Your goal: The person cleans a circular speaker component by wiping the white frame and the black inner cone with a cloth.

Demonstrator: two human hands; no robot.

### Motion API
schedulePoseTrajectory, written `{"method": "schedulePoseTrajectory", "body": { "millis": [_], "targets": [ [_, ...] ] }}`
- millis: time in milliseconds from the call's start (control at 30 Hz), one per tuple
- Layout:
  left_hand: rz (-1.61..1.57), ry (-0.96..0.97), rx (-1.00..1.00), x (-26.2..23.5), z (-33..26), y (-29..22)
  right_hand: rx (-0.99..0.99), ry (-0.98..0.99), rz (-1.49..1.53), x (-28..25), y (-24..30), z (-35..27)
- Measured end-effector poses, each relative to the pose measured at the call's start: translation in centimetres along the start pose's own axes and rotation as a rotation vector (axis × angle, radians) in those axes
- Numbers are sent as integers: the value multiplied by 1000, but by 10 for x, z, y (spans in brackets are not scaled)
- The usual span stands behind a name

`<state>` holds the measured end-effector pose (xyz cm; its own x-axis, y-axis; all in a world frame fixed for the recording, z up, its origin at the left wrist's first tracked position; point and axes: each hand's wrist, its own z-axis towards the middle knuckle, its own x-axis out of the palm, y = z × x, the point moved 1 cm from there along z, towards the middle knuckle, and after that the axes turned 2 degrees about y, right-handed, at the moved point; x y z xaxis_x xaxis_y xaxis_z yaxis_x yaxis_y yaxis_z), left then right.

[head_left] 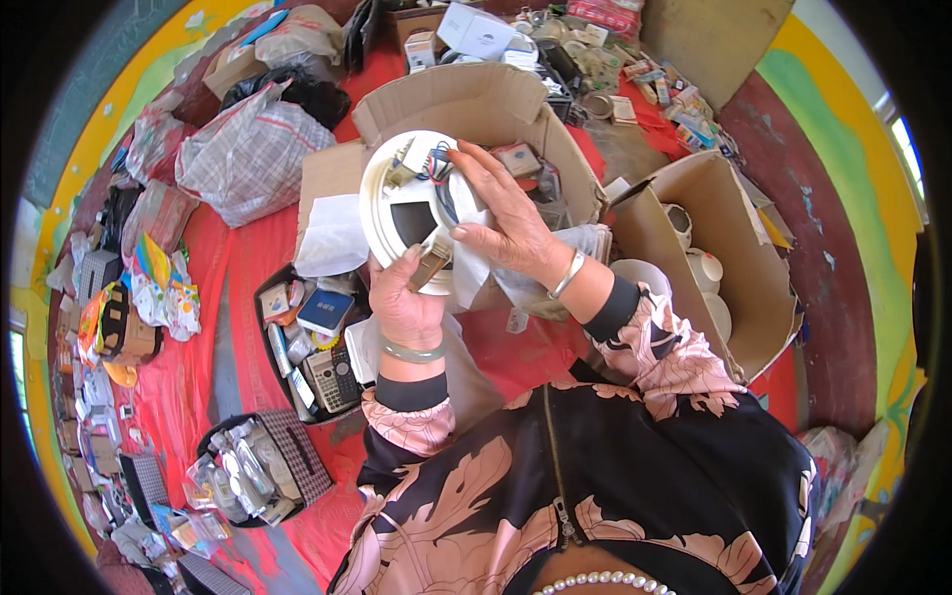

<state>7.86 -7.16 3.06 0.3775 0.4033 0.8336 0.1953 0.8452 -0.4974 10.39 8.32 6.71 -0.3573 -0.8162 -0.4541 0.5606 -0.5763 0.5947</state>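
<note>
A round white device (374, 203) with a rim, coloured wires, small circuit parts and a dark square patch is held up in front of me, over a cardboard box. My left hand (407, 305) grips its lower edge, thumb on top by a small brownish metal block and fingers hidden beneath. On its right side rests my right hand (511, 220), fingers reaching over the wires and thumb bent toward the middle. White wrapping (466, 281) hangs just below the device, between my hands. What kind of device it is I cannot make out for sure.
Behind the device stands an open cardboard box (451, 91) with packaged items. Another box (684, 263) at the right holds round white things. At the left are a black tray (281, 342) with a calculator (330, 382), a checkered basket (297, 451) and a woven bag (253, 159).
</note>
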Motion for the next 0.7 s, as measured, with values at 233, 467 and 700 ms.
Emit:
{"method": "schedulePoseTrajectory", "body": {
  "millis": [233, 467, 700],
  "targets": [
    [-31, -29, -113, 29, 5, 44, 212, -379, 295, -32, -10, -26],
    [143, 62, -117, 41, 29, 45, 575, -716, 1114, -96, -46, -5],
    [458, 118, -180, 46, 54, 66, 521, -296, 227, -100, -36, 34]
  ]
}}
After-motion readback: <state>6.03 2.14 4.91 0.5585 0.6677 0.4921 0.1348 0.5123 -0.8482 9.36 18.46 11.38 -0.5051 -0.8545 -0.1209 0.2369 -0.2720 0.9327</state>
